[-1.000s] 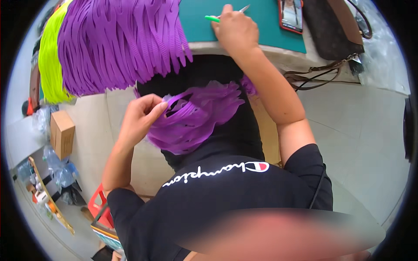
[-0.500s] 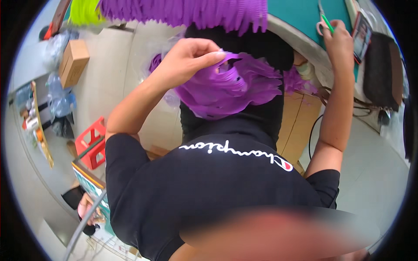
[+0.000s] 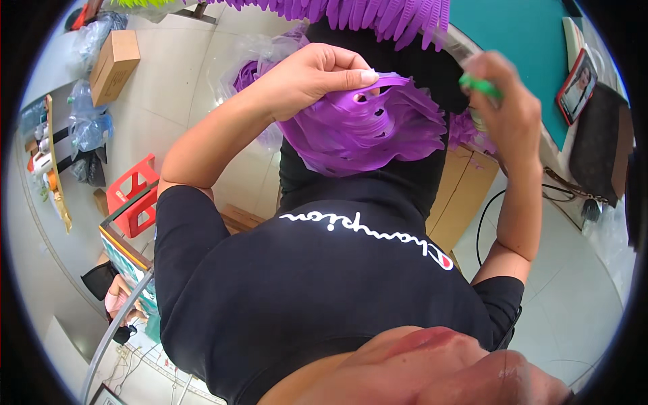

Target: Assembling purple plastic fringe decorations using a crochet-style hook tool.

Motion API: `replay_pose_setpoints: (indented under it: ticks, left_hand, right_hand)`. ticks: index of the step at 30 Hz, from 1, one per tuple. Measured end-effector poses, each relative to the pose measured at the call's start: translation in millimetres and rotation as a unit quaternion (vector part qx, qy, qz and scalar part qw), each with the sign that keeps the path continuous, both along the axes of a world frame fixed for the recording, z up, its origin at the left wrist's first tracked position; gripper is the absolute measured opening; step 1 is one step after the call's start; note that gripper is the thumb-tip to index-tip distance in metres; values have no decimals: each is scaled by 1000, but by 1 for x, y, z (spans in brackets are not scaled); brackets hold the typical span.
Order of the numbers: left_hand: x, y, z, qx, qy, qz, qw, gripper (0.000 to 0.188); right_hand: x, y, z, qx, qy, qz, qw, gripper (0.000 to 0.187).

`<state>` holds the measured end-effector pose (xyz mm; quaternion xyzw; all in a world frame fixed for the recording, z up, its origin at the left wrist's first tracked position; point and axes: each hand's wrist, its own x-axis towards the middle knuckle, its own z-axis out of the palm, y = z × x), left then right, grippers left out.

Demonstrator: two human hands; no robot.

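Observation:
My left hand [image 3: 331,75] pinches the upper edge of a bundle of soft, thin purple strips [image 3: 358,135] between thumb and fingers. The bundle lies over my lap, with slits between its strips and loose ends spread to the right. My right hand [image 3: 503,91] is closed around scissors with a green part [image 3: 480,86] at the handle. Motion blurs the scissors, and their blades point up and left, toward the table edge. The right hand is up beside the bundle, apart from it.
Purple tapered strips [image 3: 378,17] hang in a row off the table's edge. On the green table top [image 3: 509,27] a phone [image 3: 577,88] leans near a dark bag [image 3: 599,128]. A red stool [image 3: 131,196] and a cardboard box [image 3: 115,67] stand left. Another person [image 3: 120,297] sits at far lower left.
My right hand has lifted the scissors off the table top and brought them left and toward me. My left hand still pinches the purple bundle, a little further right. The view has shifted slightly.

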<state>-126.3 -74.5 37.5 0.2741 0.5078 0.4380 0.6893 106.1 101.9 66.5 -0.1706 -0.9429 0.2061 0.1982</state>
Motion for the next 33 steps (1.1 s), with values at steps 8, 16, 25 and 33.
replay_pose_setpoints:
  ticks: [8,16,25,33]
  left_hand:
    - [4,7,0,-31,-73,8,997,18]
    - [1,6,-6,-40,-100,-7,994,20]
    - [0,8,-6,-42,-109,-14,993,17]
    - [0,8,-6,-53,-111,-20,992,21]
  right_hand:
    - [-3,-12,-6,246,17,124,961,52]
    - [-10,-14,-5,271,2,135,953,54]
    - [-11,-18,-2,288,-6,132,949,55]
    - [-10,-18,5,301,-14,139,943,55]
